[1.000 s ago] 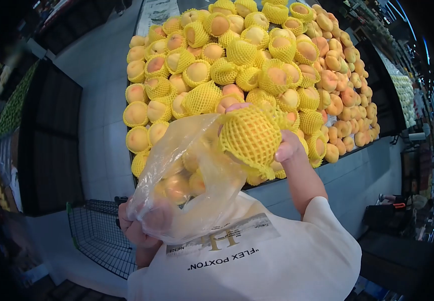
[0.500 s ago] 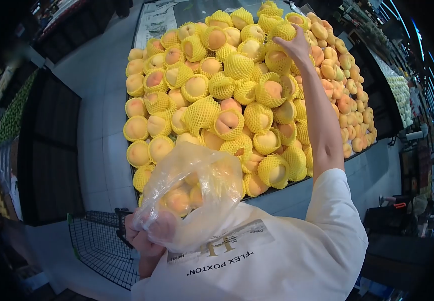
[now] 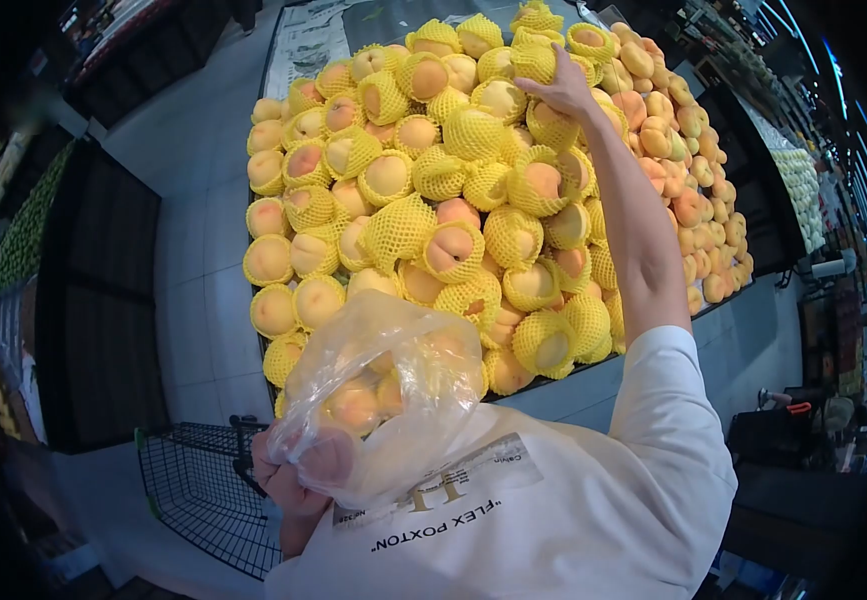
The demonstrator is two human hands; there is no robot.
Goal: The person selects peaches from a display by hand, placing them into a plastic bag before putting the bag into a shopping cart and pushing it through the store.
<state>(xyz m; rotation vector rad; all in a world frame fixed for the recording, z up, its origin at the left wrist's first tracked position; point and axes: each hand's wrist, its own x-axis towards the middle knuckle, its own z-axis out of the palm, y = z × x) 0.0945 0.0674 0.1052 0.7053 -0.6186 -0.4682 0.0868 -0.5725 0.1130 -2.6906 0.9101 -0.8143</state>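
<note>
right grip: part-open around netted peach, upper middle; hold unclear
left grip: closed on bag, lower left
peach pile: a tug could roll neighbours loose

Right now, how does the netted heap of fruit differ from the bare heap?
Covering: most of the netted heap wears yellow mesh; the bare heap shows none.
Spread: netted heap wider, bare heap narrower.
Contact: right hand on the netted heap, no hand on the bare heap.
Shared: yellow-to-orange skins.
</note>
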